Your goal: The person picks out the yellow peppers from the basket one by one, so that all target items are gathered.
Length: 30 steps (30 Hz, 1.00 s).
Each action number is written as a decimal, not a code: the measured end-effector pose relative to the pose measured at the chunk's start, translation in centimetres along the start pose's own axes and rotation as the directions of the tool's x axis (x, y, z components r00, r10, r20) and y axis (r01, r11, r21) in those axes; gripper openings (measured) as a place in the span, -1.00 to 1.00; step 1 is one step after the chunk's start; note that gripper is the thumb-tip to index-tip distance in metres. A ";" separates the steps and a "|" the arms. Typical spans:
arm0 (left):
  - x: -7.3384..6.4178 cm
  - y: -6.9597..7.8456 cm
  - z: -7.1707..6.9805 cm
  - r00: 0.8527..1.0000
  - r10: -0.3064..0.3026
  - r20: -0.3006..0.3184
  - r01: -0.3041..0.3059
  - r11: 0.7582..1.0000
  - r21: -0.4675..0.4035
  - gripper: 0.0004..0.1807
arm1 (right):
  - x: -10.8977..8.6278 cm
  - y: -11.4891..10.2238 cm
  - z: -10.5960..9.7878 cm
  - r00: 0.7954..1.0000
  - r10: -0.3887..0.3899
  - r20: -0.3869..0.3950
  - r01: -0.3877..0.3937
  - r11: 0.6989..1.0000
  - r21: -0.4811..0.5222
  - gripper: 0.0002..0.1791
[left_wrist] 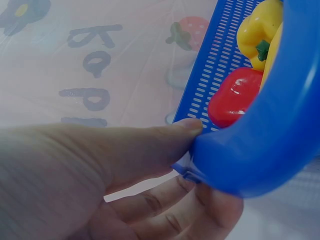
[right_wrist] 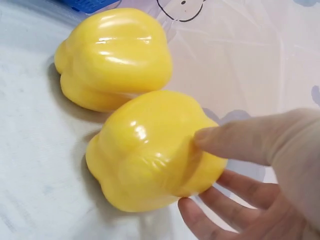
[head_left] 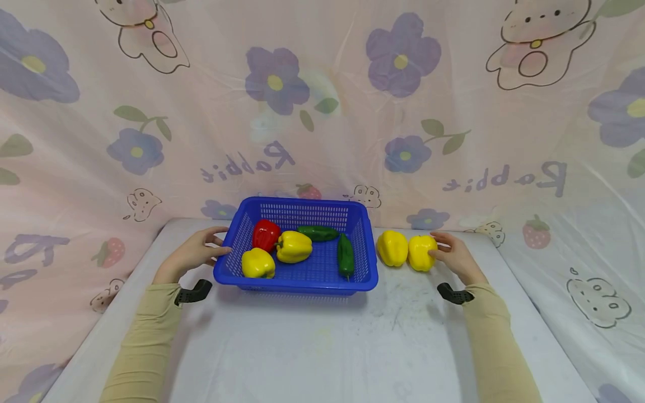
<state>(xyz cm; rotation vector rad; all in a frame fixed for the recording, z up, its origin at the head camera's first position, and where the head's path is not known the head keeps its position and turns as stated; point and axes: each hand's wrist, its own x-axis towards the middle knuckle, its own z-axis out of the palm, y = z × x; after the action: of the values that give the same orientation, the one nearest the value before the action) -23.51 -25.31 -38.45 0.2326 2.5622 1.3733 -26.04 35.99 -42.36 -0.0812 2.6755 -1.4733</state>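
Observation:
A blue plastic basket (head_left: 302,284) stands on the table, and my left hand (head_left: 194,254) holds its left rim. In the left wrist view the thumb lies on the rim with curled fingers below it. Inside are a red bell pepper (head_left: 265,235), two yellow bell peppers, one at the front left (head_left: 258,263) and one nearer the middle (head_left: 294,247), and two green chili peppers, at the back (head_left: 318,233) and the right (head_left: 345,256). Right of the basket, my right hand (head_left: 456,257) grips a yellow bell pepper (right_wrist: 150,155) between thumb and fingers; the pepper sits on the table.
Another yellow bell pepper (head_left: 392,248) lies between the basket and the gripped one. A white-covered table (head_left: 322,347) extends toward me. Behind it hangs a printed curtain (head_left: 332,140) with flowers and rabbits. Black wrist mounts (head_left: 195,291) sit at both sleeves.

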 end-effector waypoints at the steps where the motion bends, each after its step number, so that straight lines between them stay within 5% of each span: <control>1: 0.0 0.0 0.0 1.000 0.000 -0.001 0.000 1.000 0.000 -0.27 | 0.0 -0.1 -0.1 1.000 -0.005 -0.005 0.005 1.000 -0.003 -0.31; 14: 0.2 0.2 0.0 1.000 0.004 0.006 -0.005 1.000 0.004 -0.27 | -0.4 -2.3 -1.1 0.995 -0.021 -0.094 0.019 1.000 -0.024 -0.36; 20: 0.2 0.1 -0.1 1.000 0.005 0.014 -0.005 1.000 -0.001 -0.27 | -0.3 -4.6 -0.8 0.984 -0.085 -0.157 0.083 0.996 -0.021 -0.39; 30: 0.1 0.0 -0.1 1.000 0.009 0.016 -0.009 1.000 -0.002 -0.27 | -0.2 -7.9 1.1 0.971 -0.206 -0.123 0.210 0.977 0.020 -0.42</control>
<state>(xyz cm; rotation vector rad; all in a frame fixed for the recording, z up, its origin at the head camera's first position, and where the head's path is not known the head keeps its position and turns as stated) -23.60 -25.35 -38.39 0.2535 2.5498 1.3721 -25.68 30.81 -36.25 -0.2883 2.8105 -1.6302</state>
